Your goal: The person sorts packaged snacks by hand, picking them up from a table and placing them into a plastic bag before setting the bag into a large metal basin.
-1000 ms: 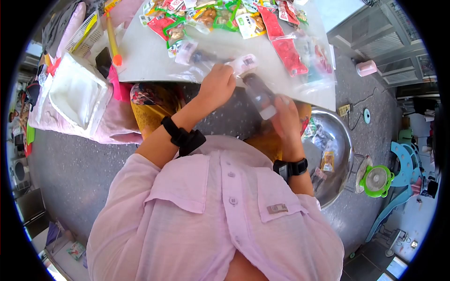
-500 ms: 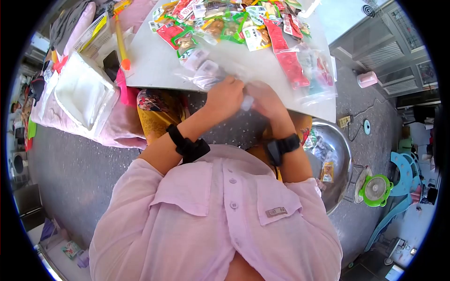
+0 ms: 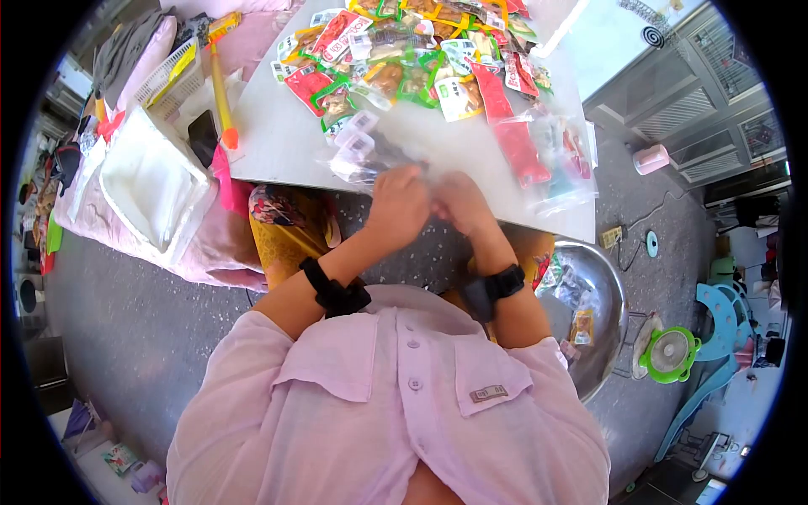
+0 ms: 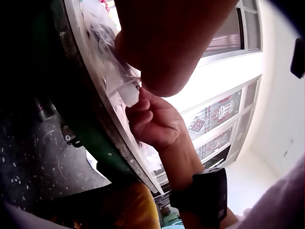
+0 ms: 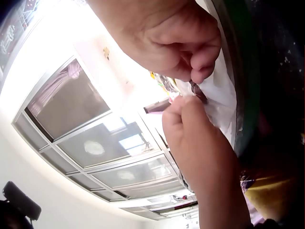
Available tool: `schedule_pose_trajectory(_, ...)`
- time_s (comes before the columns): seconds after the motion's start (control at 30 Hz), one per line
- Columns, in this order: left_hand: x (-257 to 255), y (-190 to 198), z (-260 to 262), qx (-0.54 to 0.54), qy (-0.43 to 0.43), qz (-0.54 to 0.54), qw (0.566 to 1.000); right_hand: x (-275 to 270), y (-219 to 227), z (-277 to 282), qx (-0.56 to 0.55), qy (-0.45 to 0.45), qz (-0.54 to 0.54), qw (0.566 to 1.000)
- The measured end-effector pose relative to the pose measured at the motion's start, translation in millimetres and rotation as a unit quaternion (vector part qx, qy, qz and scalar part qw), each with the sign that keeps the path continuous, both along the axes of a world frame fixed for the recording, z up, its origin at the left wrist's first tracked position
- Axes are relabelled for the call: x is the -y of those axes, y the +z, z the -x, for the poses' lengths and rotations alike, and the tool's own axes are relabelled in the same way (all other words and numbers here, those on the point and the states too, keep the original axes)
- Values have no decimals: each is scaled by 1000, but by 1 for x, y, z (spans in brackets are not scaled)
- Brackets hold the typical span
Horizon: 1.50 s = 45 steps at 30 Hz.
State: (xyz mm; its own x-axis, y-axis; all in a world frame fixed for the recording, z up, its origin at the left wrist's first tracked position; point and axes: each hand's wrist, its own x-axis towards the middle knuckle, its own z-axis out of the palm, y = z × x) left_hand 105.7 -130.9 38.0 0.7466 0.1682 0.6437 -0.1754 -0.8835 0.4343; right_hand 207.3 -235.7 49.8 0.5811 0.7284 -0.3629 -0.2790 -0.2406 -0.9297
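Note:
In the head view, a clear plastic bag [image 3: 366, 156] with dark contents and pale labels lies at the table's near edge. My left hand [image 3: 400, 206] grips its open end. My right hand [image 3: 461, 202] is close beside it, fingers curled, pinching a dark packet mostly hidden by the hands. The left wrist view shows a white end piece [image 4: 128, 94] beside my right hand [image 4: 157, 125]. From the right wrist side, a dark bit [image 5: 198, 91] shows between my right hand [image 5: 176, 43] and left hand [image 5: 202, 138].
Colourful snack packets [image 3: 412, 59] cover the table's far part. Red packets [image 3: 518, 147] and another clear bag [image 3: 564, 160] lie at the right. A metal basin [image 3: 613, 337] holds several packets at lower right; a white foam box [image 3: 151, 189] rests on pink cloth at left.
My right hand has moved left and up with the dark packet, to beside my left hand. My left hand keeps hold of the bag, which sits slightly lower in the head view.

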Motion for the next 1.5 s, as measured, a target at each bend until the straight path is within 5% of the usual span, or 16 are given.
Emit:
schedule_pose_trajectory(0.33,-1,-11,-27,41,-86,34,995,-27,-36,-4,-24,-94,-248,964)
schedule_pose_trajectory(0.47,6,-8,-41,61,-95,41,993,-17,-13,-19,-12,-149,-172,974)
schedule_pose_trajectory(0.57,3,-5,-47,-105,-136,42,984,-14,-8,-25,-84,-180,-150,969)
schedule_pose_trajectory(0.6,-1,1,-47,-69,-141,40,987,-13,-10,-26,-115,-182,-159,963)
schedule_pose_trajectory(0.67,-11,15,-44,2,-149,35,988,2,-21,-30,27,-146,-53,987)
schedule_pose_trajectory(0.7,-24,15,-48,-41,-125,36,991,9,-25,-33,100,-127,-2,987)
schedule_pose_trajectory(0.9,-136,41,-97,-171,23,21,985,17,-34,-25,105,-211,-66,970)
schedule_pose_trajectory(0.97,-194,0,-136,-70,135,93,984,16,-37,-24,86,-215,-80,969)
schedule_pose_trajectory(1.03,-213,11,-151,-84,232,221,944,16,-39,-26,83,-216,-83,969)
schedule_pose_trajectory(1.1,-255,-18,-180,-86,215,346,909,18,-45,-28,77,-209,-91,971)
schedule_pose_trajectory(1.23,-254,-4,-195,-104,59,599,792,17,-44,-27,71,-213,-91,970)
schedule_pose_trajectory(1.4,-223,27,-189,-77,54,684,723,18,-36,-25,76,-220,-83,969)
schedule_pose_trajectory(1.5,-237,22,-186,-49,-70,684,724,20,-35,-24,85,-215,-81,970)
